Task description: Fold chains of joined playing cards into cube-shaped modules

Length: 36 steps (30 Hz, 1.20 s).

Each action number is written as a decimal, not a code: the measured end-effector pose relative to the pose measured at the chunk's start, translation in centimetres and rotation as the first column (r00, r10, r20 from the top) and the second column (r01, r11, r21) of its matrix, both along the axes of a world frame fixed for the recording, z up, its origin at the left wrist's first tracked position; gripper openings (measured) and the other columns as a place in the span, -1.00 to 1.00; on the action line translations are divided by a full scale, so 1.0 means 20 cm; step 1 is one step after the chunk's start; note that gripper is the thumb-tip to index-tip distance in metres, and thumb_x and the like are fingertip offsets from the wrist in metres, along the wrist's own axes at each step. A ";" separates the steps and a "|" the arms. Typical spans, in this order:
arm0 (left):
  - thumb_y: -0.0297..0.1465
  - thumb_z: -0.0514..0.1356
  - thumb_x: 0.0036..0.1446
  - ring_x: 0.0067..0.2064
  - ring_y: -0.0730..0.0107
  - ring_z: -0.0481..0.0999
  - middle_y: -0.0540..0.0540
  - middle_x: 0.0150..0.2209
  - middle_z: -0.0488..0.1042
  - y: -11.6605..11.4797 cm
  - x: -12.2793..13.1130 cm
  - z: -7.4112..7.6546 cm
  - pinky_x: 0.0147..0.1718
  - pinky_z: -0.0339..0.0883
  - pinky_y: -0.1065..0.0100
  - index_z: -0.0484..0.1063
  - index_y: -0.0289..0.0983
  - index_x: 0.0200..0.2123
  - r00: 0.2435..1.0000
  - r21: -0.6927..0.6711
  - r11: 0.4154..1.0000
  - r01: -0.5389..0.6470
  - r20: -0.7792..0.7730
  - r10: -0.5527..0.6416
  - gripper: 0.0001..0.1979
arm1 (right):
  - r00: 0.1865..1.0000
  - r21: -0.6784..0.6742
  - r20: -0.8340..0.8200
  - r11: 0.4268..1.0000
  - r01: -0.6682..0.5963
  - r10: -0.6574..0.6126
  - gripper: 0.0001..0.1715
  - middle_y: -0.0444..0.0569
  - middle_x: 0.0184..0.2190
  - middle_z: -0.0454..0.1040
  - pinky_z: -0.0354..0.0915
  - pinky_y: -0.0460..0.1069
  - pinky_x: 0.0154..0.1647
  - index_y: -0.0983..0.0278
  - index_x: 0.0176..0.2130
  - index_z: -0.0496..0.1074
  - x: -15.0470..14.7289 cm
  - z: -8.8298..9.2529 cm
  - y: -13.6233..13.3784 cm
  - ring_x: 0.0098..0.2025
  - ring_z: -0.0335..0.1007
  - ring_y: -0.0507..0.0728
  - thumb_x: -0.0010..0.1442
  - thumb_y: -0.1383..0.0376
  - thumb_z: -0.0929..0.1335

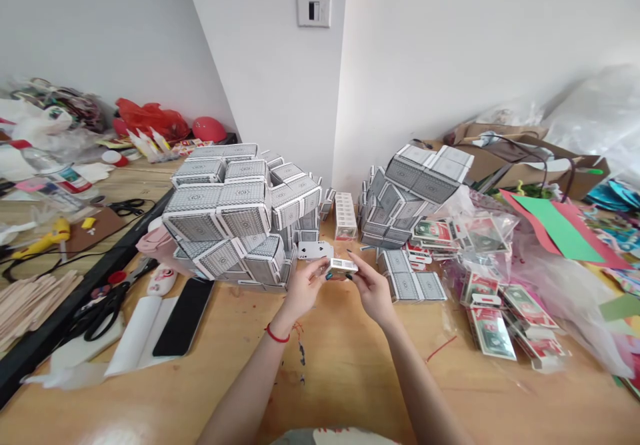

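Between the fingertips of my left hand (304,292) and my right hand (374,290) is a small flat white box (343,266) with printed marks on top. Both hands are closed on its ends, just above the table. Behind my left fingers lie white playing cards (315,250), with a spade two showing. Grey-patterned blocks made of playing cards are piled high at left (240,212) and in a smaller pile at right (400,192). Low card blocks (413,278) sit beside my right hand. A clear-sided pack of boxes (345,216) stands between the piles.
To the right are red-and-green card boxes (493,332), clear plastic wrap (575,298) and coloured paper (560,228). At left lie a black phone (184,317), scissors (107,312), wooden sticks (35,305) and a yellow glue gun (47,237). A white wall rises behind.
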<state>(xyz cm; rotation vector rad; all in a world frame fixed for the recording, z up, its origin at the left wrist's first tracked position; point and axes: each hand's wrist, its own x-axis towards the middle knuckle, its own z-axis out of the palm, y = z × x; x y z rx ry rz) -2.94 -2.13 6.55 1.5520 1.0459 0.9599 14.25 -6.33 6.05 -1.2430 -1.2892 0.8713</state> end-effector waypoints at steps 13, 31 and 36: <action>-0.39 0.14 0.06 0.00 0.24 0.47 -0.17 -0.01 0.47 -0.01 -0.01 0.04 0.06 0.27 0.18 0.42 -0.29 -0.05 0.997 -0.055 0.998 0.029 0.072 -0.025 -0.65 | 0.996 0.016 0.090 1.000 -0.022 0.020 -0.64 0.00 -0.10 0.51 0.34 0.09 -0.02 0.19 -0.06 0.45 0.01 0.08 0.01 -0.07 0.44 0.19 0.13 0.28 0.29; -0.35 0.24 -0.01 -0.07 0.20 0.48 -0.18 -0.12 0.53 -0.02 0.02 -0.08 -0.04 0.30 0.18 0.44 -0.32 -0.16 1.000 -0.052 0.998 0.019 0.001 -0.019 -0.70 | 0.999 0.099 0.028 0.995 0.027 -0.029 -0.71 0.01 -0.14 0.51 0.33 0.06 -0.04 0.21 -0.11 0.44 0.08 0.20 0.03 -0.07 0.42 0.16 0.14 0.25 0.31; -0.40 0.24 -0.05 -0.20 0.23 0.54 -0.15 -0.24 0.56 -0.02 0.04 -0.12 -0.22 0.41 0.23 0.43 -0.36 -0.21 0.994 -0.207 0.974 0.091 0.070 -0.078 -0.72 | 0.990 0.093 0.142 0.995 -0.027 0.014 -0.70 0.00 -0.13 0.51 0.35 0.06 -0.06 0.19 -0.11 0.46 0.07 0.20 0.03 -0.08 0.43 0.17 0.14 0.27 0.29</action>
